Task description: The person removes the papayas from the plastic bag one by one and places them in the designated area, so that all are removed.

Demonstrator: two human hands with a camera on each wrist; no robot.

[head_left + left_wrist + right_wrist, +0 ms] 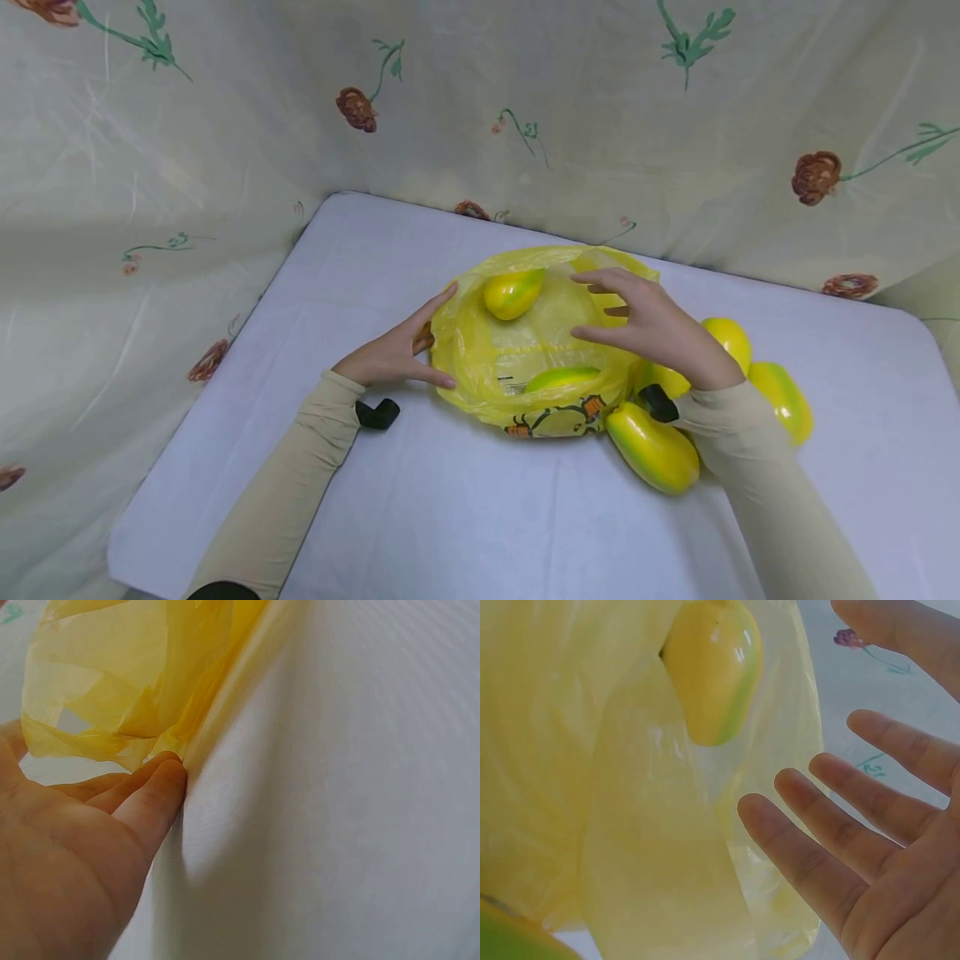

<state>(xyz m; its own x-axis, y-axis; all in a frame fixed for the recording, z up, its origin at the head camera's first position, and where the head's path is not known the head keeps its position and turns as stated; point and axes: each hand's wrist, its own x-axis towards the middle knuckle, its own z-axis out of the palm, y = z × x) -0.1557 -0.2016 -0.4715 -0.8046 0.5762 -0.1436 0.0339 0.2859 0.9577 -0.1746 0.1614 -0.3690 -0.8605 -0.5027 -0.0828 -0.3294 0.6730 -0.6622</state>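
Observation:
A thin yellow plastic bag lies spread on the table, its mouth facing up. Inside it are a yellow-green mango at the back and another mango near the printed front side. My left hand touches the bag's left side with extended fingers and thumb; the left wrist view shows its fingertips right at the bag's lower edge. Over the right part of the bag's mouth hovers my right hand, fingers spread, nothing in it. The right wrist view shows that palm beside the bag.
Several more mangoes lie to the right of the bag: one mango at the front, another mango farthest right, others partly behind my right wrist. A white cloth covers the table. Flower-patterned curtain hangs behind and at the left.

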